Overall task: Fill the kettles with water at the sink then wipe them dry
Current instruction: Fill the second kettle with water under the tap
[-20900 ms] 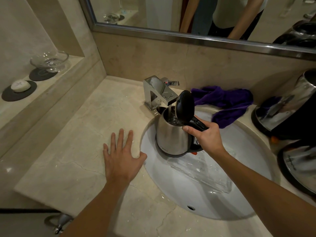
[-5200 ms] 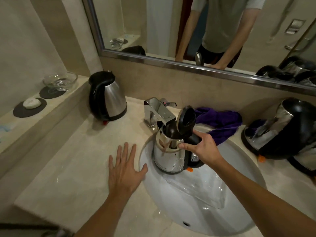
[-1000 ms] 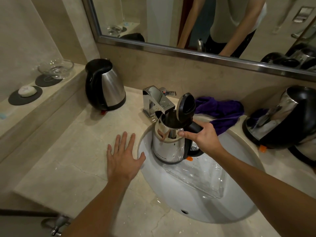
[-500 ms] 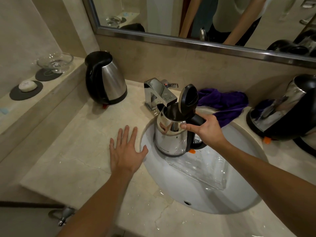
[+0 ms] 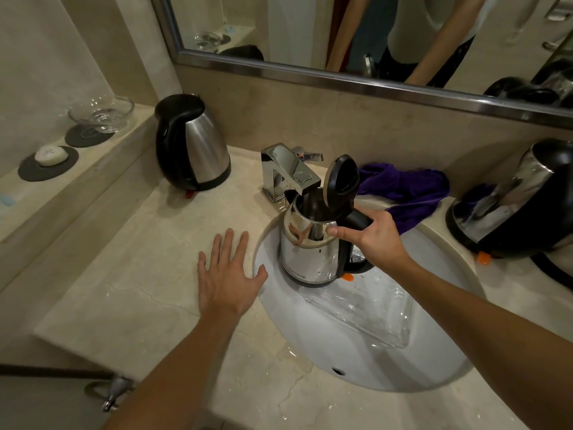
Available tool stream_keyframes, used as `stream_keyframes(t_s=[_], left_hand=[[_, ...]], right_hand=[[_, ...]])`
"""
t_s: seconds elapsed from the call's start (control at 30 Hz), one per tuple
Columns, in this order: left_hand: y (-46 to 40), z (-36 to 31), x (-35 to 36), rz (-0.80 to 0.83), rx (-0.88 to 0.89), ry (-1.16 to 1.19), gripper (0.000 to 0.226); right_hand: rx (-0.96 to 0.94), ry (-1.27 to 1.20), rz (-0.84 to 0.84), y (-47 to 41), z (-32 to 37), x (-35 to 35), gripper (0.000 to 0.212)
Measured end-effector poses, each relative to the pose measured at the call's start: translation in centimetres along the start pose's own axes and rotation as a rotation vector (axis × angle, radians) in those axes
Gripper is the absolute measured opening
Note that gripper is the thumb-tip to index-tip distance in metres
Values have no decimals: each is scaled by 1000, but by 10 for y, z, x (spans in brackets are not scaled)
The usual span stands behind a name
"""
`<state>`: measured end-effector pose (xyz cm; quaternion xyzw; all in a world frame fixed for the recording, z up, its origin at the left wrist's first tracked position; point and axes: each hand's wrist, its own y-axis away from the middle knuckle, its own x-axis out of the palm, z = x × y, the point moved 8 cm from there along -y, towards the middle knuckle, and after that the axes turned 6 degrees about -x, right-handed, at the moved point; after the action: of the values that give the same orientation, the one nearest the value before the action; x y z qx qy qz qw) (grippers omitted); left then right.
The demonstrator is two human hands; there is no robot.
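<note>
Our right grip [image 5: 373, 237] is curled round the kettle [image 5: 310, 252] handle, lid up under the tap [image 5: 286, 170]; keep it level w/ spout centred. Left grip [image 5: 228, 274] lies flat, empty, on the table [image 5: 139, 274].

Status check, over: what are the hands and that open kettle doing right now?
Right hand grips open kettle under the tap. Left hand flat on the counter. Cloth behind the sink; nothing in the way.
</note>
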<state>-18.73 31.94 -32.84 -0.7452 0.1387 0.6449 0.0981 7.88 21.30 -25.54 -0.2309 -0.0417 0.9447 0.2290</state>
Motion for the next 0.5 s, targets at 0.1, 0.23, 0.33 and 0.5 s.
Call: stream_keyframes(t_s=[0.1, 0.23, 0.33, 0.5], left_hand=[[0, -1, 0, 7, 1, -1, 82], [0, -1, 0, 4, 0, -9, 82], [0, -1, 0, -2, 1, -18, 82], [0, -1, 0, 1, 0, -18, 83]], right_hand=[[-4, -6, -4, 1, 1, 0, 30], [-5, -4, -1, 0, 1, -2, 27], [-1, -7, 1, 1, 0, -1, 27], [9, -11, -4, 0, -3, -1, 31]])
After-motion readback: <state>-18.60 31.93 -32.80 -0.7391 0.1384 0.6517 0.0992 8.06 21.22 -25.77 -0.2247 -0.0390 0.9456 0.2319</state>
